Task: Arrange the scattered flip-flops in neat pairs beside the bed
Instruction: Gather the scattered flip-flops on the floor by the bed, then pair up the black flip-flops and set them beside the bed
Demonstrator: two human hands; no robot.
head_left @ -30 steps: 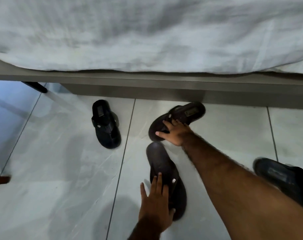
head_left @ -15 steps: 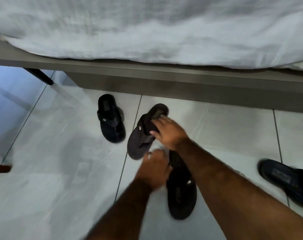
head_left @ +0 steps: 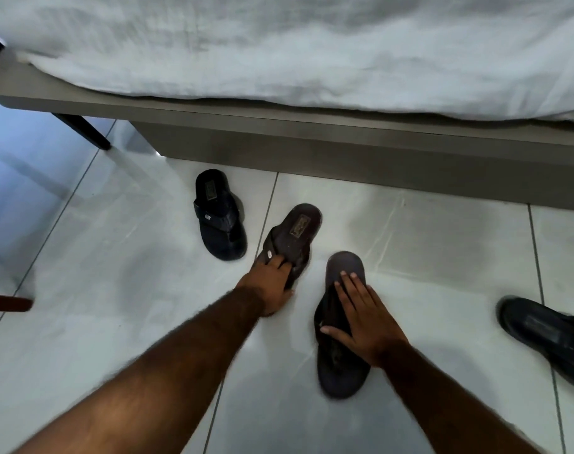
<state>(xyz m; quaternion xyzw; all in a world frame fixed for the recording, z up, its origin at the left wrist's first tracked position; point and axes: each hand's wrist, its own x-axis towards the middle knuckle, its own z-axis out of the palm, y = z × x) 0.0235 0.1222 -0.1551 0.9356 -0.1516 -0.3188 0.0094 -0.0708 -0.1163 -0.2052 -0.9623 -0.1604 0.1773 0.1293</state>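
Two dark brown flip-flops lie on the pale floor tiles in front of the bed. My left hand (head_left: pixel 272 285) grips the left brown flip-flop (head_left: pixel 297 232) at its strap end, with the fingers tucked into the strap. A hand's width to the right lies the right brown flip-flop (head_left: pixel 343 376). My right hand (head_left: pixel 366 326) presses flat on it, with the thumb at its left edge. A black flip-flop (head_left: pixel 218 214) sits alone to the left, close to the bed base. A second black flip-flop (head_left: pixel 547 339) lies far right, partly cut off by the frame.
The grey bed frame (head_left: pixel 344 149) with a white sheet (head_left: pixel 295 50) runs across the top. A black leg (head_left: pixel 82 129) slants down at the upper left. A brown wooden piece (head_left: pixel 5 303) pokes in from the left edge.
My hands have swapped flip-flops and uncrossed. The flip-flop near the bed was swung left and turned lengthwise; the lower one shifted right, so the two brown ones lie nearly side by side.
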